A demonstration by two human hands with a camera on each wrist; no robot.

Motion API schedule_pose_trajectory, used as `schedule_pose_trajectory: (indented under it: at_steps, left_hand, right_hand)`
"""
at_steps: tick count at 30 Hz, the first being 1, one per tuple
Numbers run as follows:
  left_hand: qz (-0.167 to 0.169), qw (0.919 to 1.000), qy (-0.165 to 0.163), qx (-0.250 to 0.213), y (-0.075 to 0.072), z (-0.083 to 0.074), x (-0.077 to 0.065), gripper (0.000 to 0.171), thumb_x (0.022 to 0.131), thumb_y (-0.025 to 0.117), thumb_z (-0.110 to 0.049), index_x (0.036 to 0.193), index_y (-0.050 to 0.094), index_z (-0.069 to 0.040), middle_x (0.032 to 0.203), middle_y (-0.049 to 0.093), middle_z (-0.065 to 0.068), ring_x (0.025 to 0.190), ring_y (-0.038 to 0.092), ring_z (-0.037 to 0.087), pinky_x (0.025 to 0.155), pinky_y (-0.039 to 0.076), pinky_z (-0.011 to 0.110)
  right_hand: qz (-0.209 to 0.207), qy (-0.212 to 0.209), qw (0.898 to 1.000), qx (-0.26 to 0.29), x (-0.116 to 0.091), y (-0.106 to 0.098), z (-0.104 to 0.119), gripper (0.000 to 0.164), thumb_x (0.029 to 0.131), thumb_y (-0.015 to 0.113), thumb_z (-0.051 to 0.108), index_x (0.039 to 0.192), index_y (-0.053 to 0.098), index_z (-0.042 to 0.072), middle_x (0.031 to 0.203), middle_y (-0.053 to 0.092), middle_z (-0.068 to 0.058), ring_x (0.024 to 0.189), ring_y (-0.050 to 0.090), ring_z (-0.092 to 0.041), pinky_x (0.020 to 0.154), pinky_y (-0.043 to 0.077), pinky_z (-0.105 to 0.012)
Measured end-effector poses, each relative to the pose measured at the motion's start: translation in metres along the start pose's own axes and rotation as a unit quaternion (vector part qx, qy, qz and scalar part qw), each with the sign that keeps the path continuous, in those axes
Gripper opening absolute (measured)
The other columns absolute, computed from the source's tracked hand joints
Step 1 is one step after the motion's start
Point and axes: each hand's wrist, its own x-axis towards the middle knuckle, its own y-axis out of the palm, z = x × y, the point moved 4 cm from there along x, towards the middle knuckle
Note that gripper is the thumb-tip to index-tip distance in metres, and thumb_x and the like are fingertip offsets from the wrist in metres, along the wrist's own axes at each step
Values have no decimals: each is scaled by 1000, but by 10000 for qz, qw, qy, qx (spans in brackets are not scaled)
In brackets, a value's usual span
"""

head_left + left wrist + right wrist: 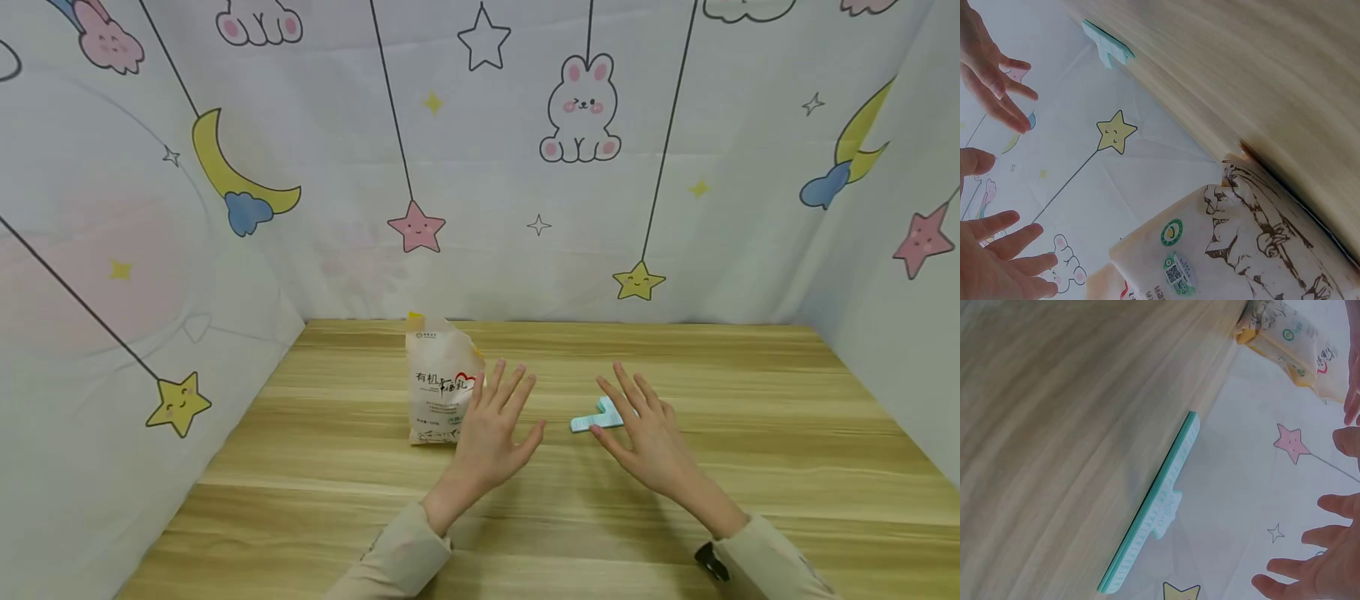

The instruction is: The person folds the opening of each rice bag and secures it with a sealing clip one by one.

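A paper-like packet (435, 367) with printed lettering and a red heart stands upright on the table, left of centre. My left hand (491, 429), fingers spread, hovers beside it and overlaps its right edge in the head view. Farther right lies a mint-green bag clip (588, 423), long and flat with a tab; the right wrist view shows the whole clip (1157, 503). Over its right part is my right hand (652, 437), fingers straight and apart, hiding some of it. Nothing is held in either hand. The packet's printed side (1235, 237) fills the lower right of the left wrist view.
The wood-grain table (525, 533) reaches back to a white cloth backdrop (495, 167) printed with stars, moons and rabbits. Cloth also hangs at the left and right sides. A black piece (711, 562) sits at my right cuff.
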Motion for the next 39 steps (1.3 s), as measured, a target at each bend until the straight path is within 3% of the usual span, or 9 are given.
schedule_pose_trajectory:
  at_steps: [12,39]
  left_hand:
    - [-481,9986,144,-172,-7,3,5,42,77,64,-23,114,58,-6,117,59,7,121,46,27,102,30,49]
    - [-1324,9885,429,-586,-21,9,13,29,77,63,-13,105,61,-5,100,63,7,102,55,24,96,37,51]
  right_hand:
    - [-205,-96,9987,463,1,0,4,60,81,64,26,134,40,11,143,30,-16,126,31,-39,84,33,-63]
    - [-950,-468,9905,879,15,-6,12,51,78,66,18,124,49,2,128,49,-15,112,47,-33,82,37,-54]
